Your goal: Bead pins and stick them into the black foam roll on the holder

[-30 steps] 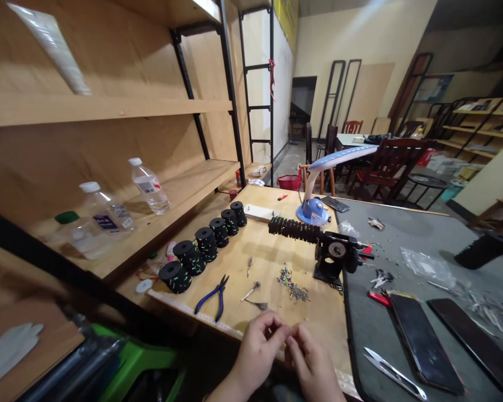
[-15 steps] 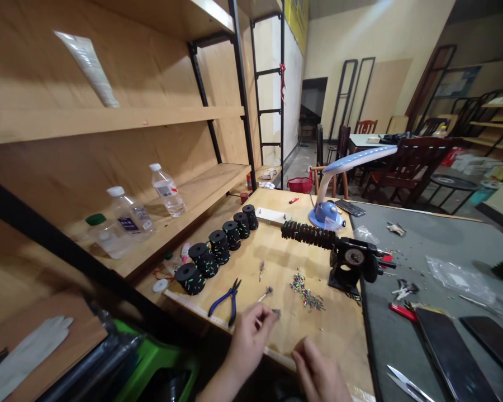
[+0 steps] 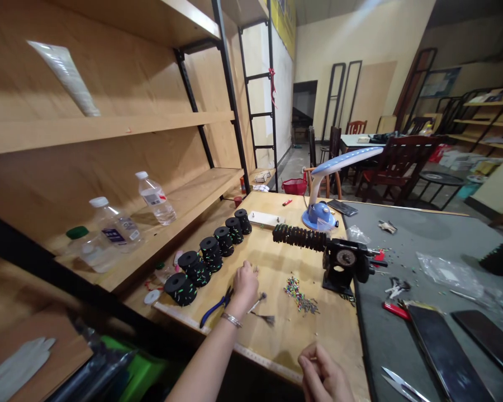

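Observation:
My left hand [image 3: 246, 285] reaches over the wooden table, fingers curled down at the spot where a small slim tool lay; what they touch is hidden. Under its wrist lie blue-handled pliers [image 3: 218, 308], partly covered by my forearm. Just right of the wrist are a small brush [image 3: 257, 301] and a second dark-bristled brush [image 3: 268, 319], lying on the wood. My right hand [image 3: 322, 368] is near the front edge, thumb and fingertips pressed together; anything between them is too small to see. Colourful beads [image 3: 292, 286] and a heap of small grey pins [image 3: 309, 305] lie beyond it.
Several black spools [image 3: 180, 288] stand in a row at left. A black machine with a ridged roller [image 3: 299, 237] stands at right, near a blue lamp [image 3: 318, 215]. Scissors [image 3: 402, 385] and phone-like slabs [image 3: 436, 349] lie on the grey mat. Bottles [image 3: 157, 198] stand on the shelf.
My left hand has moved forward from the table's front edge, leaving a dark-bristled brush behind and covering the small slim tool. My right hand stays near the edge, fingers still pinched. The view has shifted slightly.

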Action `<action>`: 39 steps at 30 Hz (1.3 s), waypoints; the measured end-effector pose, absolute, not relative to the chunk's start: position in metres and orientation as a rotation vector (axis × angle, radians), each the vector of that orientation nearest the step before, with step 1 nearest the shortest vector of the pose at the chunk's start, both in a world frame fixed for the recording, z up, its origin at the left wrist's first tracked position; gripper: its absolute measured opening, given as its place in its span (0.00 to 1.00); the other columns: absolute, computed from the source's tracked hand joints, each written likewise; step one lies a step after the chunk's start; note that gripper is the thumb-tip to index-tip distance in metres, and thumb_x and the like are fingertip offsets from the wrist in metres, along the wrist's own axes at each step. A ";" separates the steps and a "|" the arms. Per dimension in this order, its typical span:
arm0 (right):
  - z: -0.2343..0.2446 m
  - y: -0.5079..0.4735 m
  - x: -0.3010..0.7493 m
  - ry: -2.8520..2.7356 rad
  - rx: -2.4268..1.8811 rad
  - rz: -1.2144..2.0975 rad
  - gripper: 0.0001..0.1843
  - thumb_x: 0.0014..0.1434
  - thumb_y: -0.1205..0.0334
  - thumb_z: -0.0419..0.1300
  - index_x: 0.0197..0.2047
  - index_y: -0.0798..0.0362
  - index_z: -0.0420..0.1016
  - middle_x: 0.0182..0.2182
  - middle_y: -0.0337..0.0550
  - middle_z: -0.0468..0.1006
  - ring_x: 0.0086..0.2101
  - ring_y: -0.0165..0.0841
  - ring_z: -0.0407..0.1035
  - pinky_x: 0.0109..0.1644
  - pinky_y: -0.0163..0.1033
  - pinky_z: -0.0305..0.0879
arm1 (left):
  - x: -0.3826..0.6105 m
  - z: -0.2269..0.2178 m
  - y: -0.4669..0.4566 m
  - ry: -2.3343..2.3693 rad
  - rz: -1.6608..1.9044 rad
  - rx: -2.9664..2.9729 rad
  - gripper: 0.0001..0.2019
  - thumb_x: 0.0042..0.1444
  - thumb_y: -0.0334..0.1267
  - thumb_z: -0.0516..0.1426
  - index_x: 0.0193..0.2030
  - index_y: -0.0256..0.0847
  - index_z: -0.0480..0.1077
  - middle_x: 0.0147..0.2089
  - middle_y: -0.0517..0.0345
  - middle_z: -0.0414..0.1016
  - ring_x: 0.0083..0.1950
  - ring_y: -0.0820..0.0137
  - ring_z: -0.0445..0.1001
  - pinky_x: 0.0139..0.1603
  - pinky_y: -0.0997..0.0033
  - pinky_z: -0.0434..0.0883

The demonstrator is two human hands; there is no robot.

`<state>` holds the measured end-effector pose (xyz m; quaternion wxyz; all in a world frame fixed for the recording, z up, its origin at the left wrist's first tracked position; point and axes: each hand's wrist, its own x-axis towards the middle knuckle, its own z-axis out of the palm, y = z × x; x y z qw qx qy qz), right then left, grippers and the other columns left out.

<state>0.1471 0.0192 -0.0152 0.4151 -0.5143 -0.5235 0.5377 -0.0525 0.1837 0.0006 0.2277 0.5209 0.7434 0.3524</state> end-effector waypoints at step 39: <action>-0.016 0.000 0.130 -1.241 -1.206 1.508 0.21 0.58 0.41 0.55 0.31 0.53 0.65 0.12 0.29 0.64 0.15 0.25 0.58 0.23 0.30 0.54 | 0.011 0.008 -0.012 1.248 1.158 0.923 0.14 0.49 0.44 0.63 0.29 0.38 0.66 0.26 0.61 0.71 0.27 0.72 0.70 0.27 0.76 0.68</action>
